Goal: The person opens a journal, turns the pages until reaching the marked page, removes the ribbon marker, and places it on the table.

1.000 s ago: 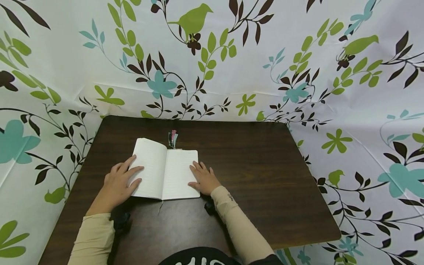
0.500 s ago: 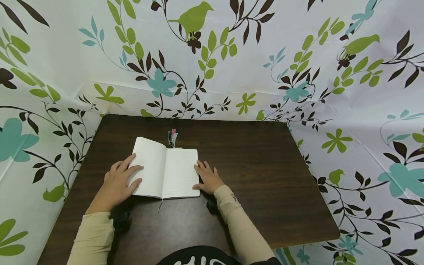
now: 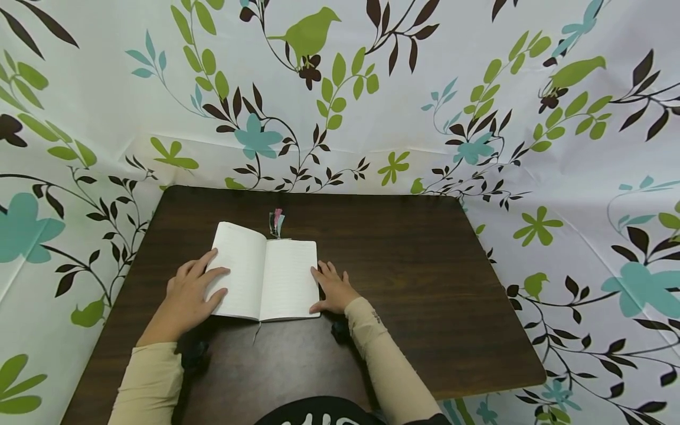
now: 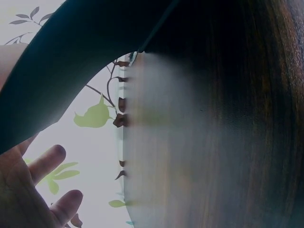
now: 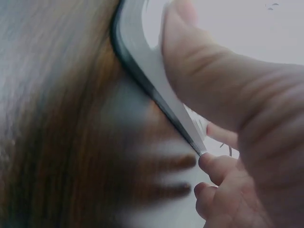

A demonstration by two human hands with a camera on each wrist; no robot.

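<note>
An open notebook (image 3: 290, 277) with pale lined pages lies near the left middle of the table. My left hand (image 3: 186, 295) holds its left side, with thumb and index finger on the page. In the left wrist view the dark cover (image 4: 71, 61) is raised off the table, and two extended fingers (image 4: 66, 206) show below it. At the right edge rests my right hand (image 3: 334, 290), its fingers spread. In the right wrist view its thumb (image 5: 204, 66) lies over the page corner, and other fingertips (image 5: 209, 164) are at the cover's edge.
Pink and bluish ribbons or tabs (image 3: 277, 223) stick out beyond the notebook's top edge. A thin bookmark cord (image 3: 257, 333) hangs from the bottom of the spine. The dark wooden table (image 3: 414, 283) stands against a leaf-and-bird patterned curtain (image 3: 393, 106).
My right hand has slid a little to the right, from over the right page to its outer edge. The left hand and the notebook have stayed in place.
</note>
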